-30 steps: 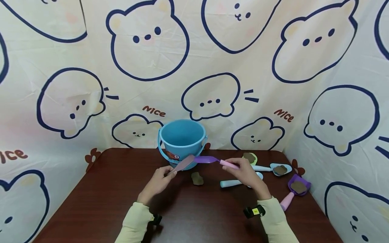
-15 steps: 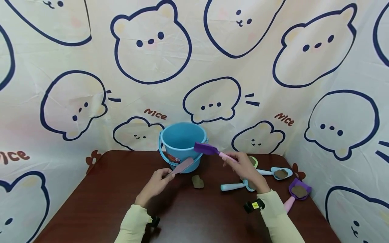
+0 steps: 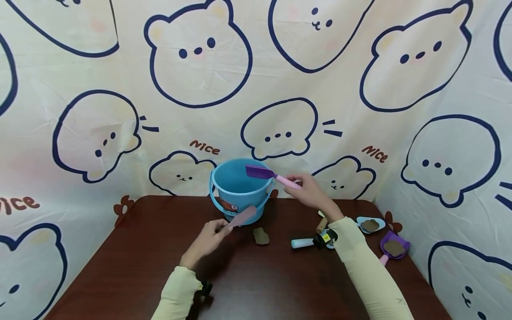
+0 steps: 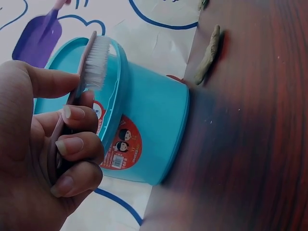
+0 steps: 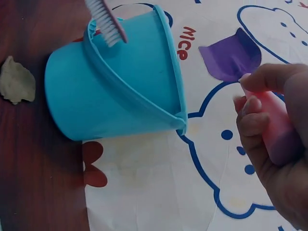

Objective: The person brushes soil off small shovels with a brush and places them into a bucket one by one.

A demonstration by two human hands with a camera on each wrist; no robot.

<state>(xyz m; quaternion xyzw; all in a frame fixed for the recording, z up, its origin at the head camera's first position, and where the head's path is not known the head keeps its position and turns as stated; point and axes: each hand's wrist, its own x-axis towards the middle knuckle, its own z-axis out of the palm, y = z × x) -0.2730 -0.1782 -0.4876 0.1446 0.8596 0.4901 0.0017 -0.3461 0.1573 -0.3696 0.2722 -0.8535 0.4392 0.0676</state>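
A mauve brush (image 4: 96, 62) with white bristles is gripped in my left hand (image 4: 62, 130), its bristled end in front of the blue bucket (image 3: 240, 189). My right hand (image 3: 306, 191) holds a toy shovel by its pink handle (image 5: 274, 122). The shovel's purple blade (image 3: 259, 172) overlaps the bucket's opening in the head view and stands above the rim in the right wrist view. On the table in front of the bucket lies a greenish-brown lump (image 3: 261, 236), flat and irregular.
Right of the bucket lie a light-blue-handled tool (image 3: 302, 243), a light blue scoop (image 3: 370, 225) and a purple shovel (image 3: 394, 246), the last two bearing brown lumps. A patterned cloth (image 3: 192, 129) hangs behind the brown table (image 3: 248, 284).
My right hand has lifted the shovel up and toward the back, from beside the brush to the bucket's rim. The left hand and brush stay nearly still.
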